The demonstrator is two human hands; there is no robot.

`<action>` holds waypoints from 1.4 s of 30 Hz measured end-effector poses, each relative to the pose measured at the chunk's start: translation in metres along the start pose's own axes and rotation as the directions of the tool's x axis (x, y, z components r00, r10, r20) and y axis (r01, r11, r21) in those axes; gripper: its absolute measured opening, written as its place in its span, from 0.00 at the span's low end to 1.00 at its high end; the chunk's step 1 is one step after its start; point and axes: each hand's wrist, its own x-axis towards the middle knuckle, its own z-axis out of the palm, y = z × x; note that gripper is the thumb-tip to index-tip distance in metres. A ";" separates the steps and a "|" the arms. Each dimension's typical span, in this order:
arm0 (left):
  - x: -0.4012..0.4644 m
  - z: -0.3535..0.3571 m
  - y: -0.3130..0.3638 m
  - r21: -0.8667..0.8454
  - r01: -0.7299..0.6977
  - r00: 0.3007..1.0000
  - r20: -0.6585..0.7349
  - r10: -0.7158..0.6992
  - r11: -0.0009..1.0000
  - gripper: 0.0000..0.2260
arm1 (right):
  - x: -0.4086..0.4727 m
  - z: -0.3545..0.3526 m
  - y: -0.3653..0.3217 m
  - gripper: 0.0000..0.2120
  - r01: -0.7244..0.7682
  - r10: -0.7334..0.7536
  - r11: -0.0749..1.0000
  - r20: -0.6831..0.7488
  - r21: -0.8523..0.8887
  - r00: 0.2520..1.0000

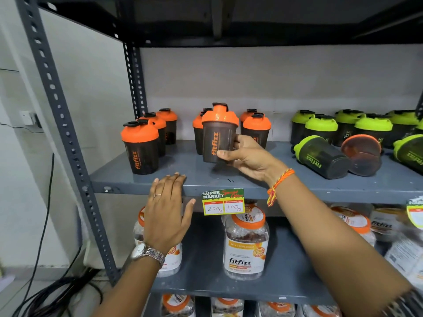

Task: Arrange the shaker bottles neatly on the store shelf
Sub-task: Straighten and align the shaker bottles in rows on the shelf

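Observation:
My right hand (247, 156) grips an orange-lidded dark shaker bottle (218, 133), upright and held just above the grey shelf (187, 179). My left hand (167, 207) rests flat with fingers spread on the shelf's front edge, holding nothing. Three orange-lidded shakers (140, 147) stand in a row at the left, and several more (256, 130) stand behind the held one. Green-lidded shakers (320, 126) stand at the right. One green-lidded shaker (320, 156) and an orange-lidded one (362, 154) lie on their sides there.
A price tag (223, 202) hangs from the shelf's front edge. Clear jars with orange lids (246, 243) stand on the shelf below. A slotted steel upright (61, 124) frames the left side, with black cables (45, 291) on the floor beside it.

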 end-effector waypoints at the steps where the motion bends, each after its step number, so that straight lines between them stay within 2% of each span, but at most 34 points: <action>1: 0.000 0.000 0.000 0.003 0.000 1.000 0.004 0.000 1.000 0.25 | 0.004 0.001 0.003 0.30 -0.002 0.003 1.000 0.007 -0.017 1.000; 6: 0.001 -0.001 0.001 -0.001 0.003 1.000 0.007 -0.003 1.000 0.25 | 0.021 0.008 0.024 0.34 0.000 0.001 1.000 0.032 -0.025 0.999; 15: 0.000 -0.005 0.002 -0.002 0.009 1.000 0.029 -0.009 1.000 0.27 | 0.038 0.009 0.034 0.38 0.002 0.029 0.952 0.098 -0.306 0.995; 21: 0.000 -0.001 0.002 -0.030 0.025 1.000 -0.002 -0.025 0.999 0.24 | 0.042 0.011 0.034 0.41 -0.001 0.048 0.927 0.118 -0.376 0.992; 32: 0.000 0.000 0.000 -0.054 0.022 1.000 -0.005 -0.023 0.998 0.25 | 0.039 0.004 0.035 0.38 -0.030 0.062 0.929 0.077 -0.369 0.995; 35: 0.001 -0.003 0.004 -0.111 0.044 0.999 -0.023 -0.047 0.993 0.23 | 0.029 -0.007 0.026 0.37 -0.014 0.040 0.943 0.072 -0.331 0.997; 39: 0.002 -0.011 0.018 -0.221 0.069 0.990 -0.105 -0.095 0.973 0.23 | 0.005 -0.031 0.005 0.33 0.018 -0.030 0.935 -0.029 -0.353 0.999; 42: 0.005 -0.016 0.047 -0.245 -0.005 0.988 -0.153 -0.033 0.969 0.23 | -0.017 -0.055 -0.015 0.27 0.061 -0.120 0.912 -0.122 -0.406 0.985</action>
